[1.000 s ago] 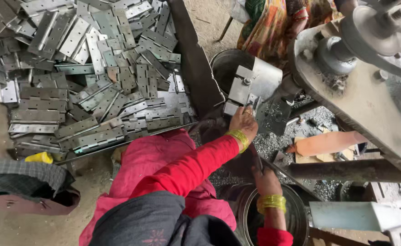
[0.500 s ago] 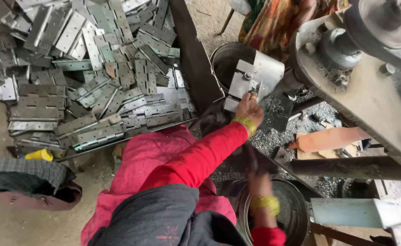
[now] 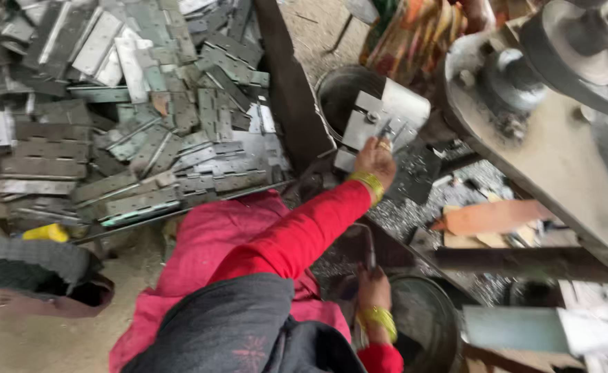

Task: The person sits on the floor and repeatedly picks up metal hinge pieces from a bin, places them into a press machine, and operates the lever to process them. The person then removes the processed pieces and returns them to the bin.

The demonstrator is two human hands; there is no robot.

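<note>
My left hand (image 3: 376, 161), in a red sleeve with a yellow bangle, reaches up to a grey metal block (image 3: 387, 114) on the machine. Its fingertips pinch a small metal piece (image 3: 385, 131) against the block's face. Lower down, my right hand (image 3: 373, 284), also with yellow bangles, is closed around a thin dark rod (image 3: 371, 250) that points upward. It sits beside the rim of a round metal pan (image 3: 434, 324). My pink-clothed lap (image 3: 214, 242) and grey shawl fill the bottom of the view.
A big heap of flat grey hinges (image 3: 131, 117) lies at the left behind a dark metal bar (image 3: 286, 83). A dark bucket (image 3: 338, 93) stands behind the block. The heavy machine frame (image 3: 559, 152) with a wheel is at the right. Metal chips (image 3: 414, 207) cover the floor.
My left hand has stayed at the metal block, fingers now working on its face. My right hand has shifted slightly lower beside the pan. The view has tilted a little.
</note>
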